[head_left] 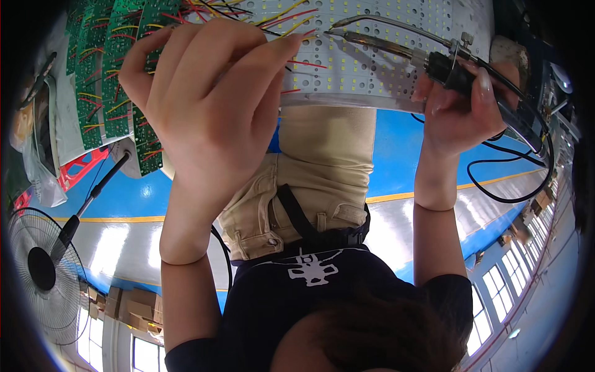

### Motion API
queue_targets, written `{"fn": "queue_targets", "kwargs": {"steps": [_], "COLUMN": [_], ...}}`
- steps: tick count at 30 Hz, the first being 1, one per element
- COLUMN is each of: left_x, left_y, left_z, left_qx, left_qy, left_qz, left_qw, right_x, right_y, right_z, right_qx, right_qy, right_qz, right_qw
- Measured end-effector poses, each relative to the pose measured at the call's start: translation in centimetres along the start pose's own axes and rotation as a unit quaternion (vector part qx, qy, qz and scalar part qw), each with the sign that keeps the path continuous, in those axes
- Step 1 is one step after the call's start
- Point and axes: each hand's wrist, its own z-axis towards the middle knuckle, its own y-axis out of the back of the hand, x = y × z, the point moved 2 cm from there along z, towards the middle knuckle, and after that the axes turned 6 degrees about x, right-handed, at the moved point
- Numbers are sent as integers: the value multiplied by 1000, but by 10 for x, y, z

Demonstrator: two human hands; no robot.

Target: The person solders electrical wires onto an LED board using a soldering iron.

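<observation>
My left hand (204, 93) is closed over the left part of a white LED panel (396, 80), its thumb and fingertips pinched together around thin wires. A yellow wire (297, 26) and short red wire ends stick out by these fingertips. In my right hand (462, 111) is a soldering iron (443, 67) with a thin curved metal feed tube (396, 28) clamped along it. The iron's tip points left, a short gap from my left fingertips. Green circuit boards (118, 59) with red and yellow leads lie to the left, partly hidden behind my left hand.
A black cable (496, 199) loops down at the right from the iron. A clear plastic bag (52, 180) hangs at the left edge, near a red frame (80, 167). A stand fan (43, 270) is at lower left. Cardboard boxes (139, 307) stand farther back.
</observation>
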Motion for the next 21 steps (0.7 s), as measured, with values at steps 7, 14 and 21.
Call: {"fn": "queue_targets", "kwargs": {"steps": [7,14,21], "left_x": [1,3,6], "left_y": [0,9,17], "left_z": [-2,-4,-12], "left_qx": [-7,-12,20], "left_qy": [-2,-39,-75], "left_qz": [-39,-16,24], "left_qw": [999,999,997], "right_x": [6,4,-5], "right_y": [-4,-2,9], "right_z": [4,5,0], "right_qx": [14,22,-13], "right_qy": [-22,-20,42], "right_qz": [33,43,-151], "right_qw": [999,999,988]}}
